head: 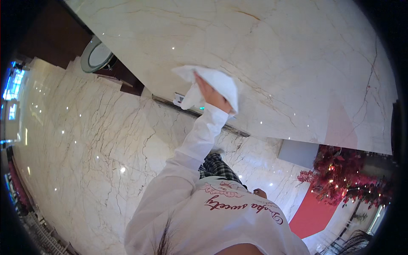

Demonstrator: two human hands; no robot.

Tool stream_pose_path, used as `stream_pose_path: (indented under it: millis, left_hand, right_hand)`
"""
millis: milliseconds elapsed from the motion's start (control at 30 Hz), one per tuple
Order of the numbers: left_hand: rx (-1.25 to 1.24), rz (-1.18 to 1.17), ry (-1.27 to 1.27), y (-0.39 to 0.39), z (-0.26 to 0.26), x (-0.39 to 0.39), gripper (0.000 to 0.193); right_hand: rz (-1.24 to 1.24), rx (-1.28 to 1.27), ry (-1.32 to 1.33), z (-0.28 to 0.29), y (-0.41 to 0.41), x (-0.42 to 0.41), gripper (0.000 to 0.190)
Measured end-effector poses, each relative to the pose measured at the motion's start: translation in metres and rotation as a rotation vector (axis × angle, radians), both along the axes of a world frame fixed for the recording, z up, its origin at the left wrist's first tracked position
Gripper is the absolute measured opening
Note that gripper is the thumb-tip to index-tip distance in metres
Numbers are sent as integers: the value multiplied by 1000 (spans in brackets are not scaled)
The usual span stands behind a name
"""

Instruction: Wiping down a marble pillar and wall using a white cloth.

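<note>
My left hand is on a white cloth, which lies against a pale veined marble surface and spreads around the fingers. A long white sleeve covers that arm to the wrist. Close beside the cloth, at the surface's edge, is a small white object, partly covered, with a green glow near it. My right hand hangs low beside my waist, mostly hidden by my printed white shirt; its fingers are only partly visible, and whether it holds anything cannot be told.
Beneath me is a glossy marble floor. A round object with a pale rim stands at upper left beside dark brown panels. On the right are red foliage with small lights and a red strip on the floor.
</note>
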State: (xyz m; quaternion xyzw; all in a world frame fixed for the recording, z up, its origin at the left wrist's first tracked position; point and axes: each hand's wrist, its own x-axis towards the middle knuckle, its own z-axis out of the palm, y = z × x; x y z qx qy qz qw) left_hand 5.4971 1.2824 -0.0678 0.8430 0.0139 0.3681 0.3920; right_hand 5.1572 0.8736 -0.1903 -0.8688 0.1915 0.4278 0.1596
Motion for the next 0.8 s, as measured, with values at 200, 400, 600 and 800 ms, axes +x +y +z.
stream_pose_path:
  millis: [200,400,600,800]
  left_hand:
    - [103,129,-190,-24,38,7,55]
    - [-78,171,-125,-48,-23,8,61]
    - [-414,171,-106,-75,-79,14,52]
    - [-668,173,-107,-107,-95,9,46]
  right_hand:
    - [64,159,-120,23,-2,53,30]
    - [-128,212,-199,-3,-110,53,29]
    - [-83,-55,-19,-57,-228,-38,23]
    - [2,14,26,-52,-194,-46,27]
